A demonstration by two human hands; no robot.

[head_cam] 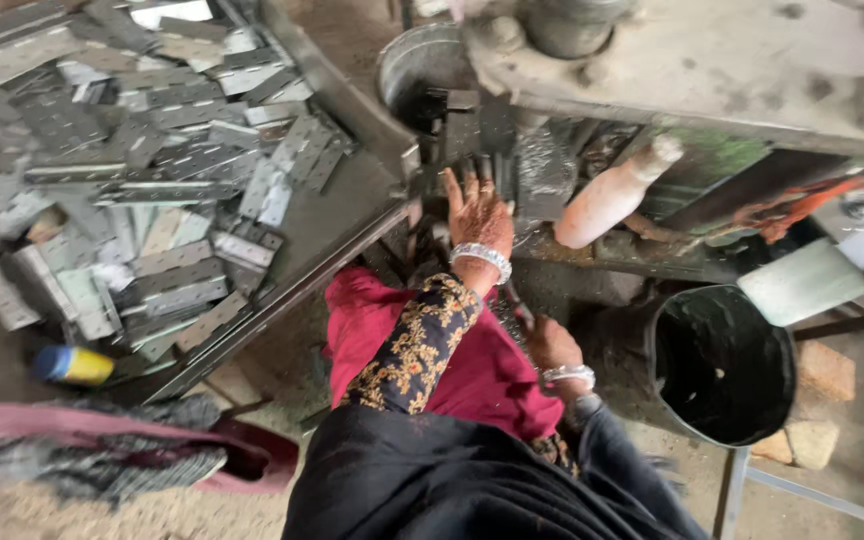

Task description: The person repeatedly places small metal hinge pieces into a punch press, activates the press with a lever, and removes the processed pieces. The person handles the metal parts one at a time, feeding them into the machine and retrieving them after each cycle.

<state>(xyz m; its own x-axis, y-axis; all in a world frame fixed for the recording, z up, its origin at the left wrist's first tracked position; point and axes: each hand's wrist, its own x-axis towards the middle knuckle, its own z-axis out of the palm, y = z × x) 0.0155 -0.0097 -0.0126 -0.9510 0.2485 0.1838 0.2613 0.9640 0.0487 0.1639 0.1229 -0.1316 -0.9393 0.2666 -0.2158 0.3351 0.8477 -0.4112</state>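
- Lying at the far left, a heap of flat grey metal hinge plates [142, 170] fills a sloped metal tray [337, 235]; they are punched with holes and overlap loosely.
- Below the tray, a blue and yellow can [72, 365] lies on the floor beside a pink bag [152, 440] with grey cloth on it.
- The left hand [477, 215] reaches forward to the press machine [652, 60], fingers spread and resting on a stack of dark metal plates [472, 130] at its mouth; its grip is open and flat, laid on the plates rather than closed round any.
- Those plates look stiff, thin and fairly light singly, though sharp-edged and likely oily; I judge they are best pinched by the long edges, away from the punched holes.
- The right hand [552, 345] sits low near the lap, bangle at the wrist; motion blur hides its fingers, so I cannot tell how its grip stands or whether it holds anything.
- Further right, a pale handle [612, 195] sticks out from the machine.
- A black bucket [722, 365] stands on the floor at the right.
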